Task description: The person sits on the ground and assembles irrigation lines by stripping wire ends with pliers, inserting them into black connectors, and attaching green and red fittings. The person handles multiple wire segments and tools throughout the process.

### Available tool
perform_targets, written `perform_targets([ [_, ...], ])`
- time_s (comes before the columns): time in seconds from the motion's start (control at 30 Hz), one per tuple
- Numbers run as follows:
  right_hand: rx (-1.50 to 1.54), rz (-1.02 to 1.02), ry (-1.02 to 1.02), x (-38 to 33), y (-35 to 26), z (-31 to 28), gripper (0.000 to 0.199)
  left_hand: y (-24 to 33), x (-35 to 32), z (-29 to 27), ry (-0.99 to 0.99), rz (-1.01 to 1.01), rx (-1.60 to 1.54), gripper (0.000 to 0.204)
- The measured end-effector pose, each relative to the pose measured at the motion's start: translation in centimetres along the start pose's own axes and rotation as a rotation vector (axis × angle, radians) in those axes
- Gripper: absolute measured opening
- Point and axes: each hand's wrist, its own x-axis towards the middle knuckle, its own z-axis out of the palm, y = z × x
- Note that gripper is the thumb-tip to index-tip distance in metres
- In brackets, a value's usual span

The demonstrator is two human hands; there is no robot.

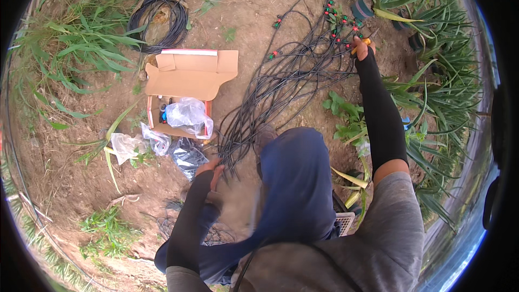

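Observation:
Up at the right, my right hand [361, 47] is closed around a yellow-orange-handled tool with a narrow pointed tip, perhaps a cutter. It is beside several small green and red fittings [334, 35] on thin black tubing. My left hand [210, 170] is low at centre-left, its fingers bent against the gathered end of the black tubing [230, 148]; part of the grip is hidden. Next to that hand lies a clear plastic bag of black parts [187, 158]. The long strands stretch over the soil between my two hands.
An open cardboard box [189, 82] holds a clear bag [189, 116] and small blue parts. Behind it lies a coil of black tubing [158, 21]. Potted long-leaved plants [440, 70] line the right side. A white plastic crate [344, 223] is beside my leg.

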Motion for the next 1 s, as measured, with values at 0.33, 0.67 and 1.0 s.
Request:
perform_targets([
  [0.33, -0.383, 0.192, -0.317, -13.4, 9.9, -2.6, 0.042, 1.4, 2.0, 5.8, -0.039, 0.157, -0.149, 0.077],
  [0.67, -0.703, 0.416, -0.66, -30.4, 17.8, -5.9, 0.034, -9.8, -15.2, -0.1, 0.169, -0.224, -0.491, 0.046],
  [1.0, -0.71, 0.179, -1.2, -27.5, -5.1, 6.5, 0.03, -13.1, -16.5, -8.6, 0.518, -0.249, -0.256, 0.045],
])
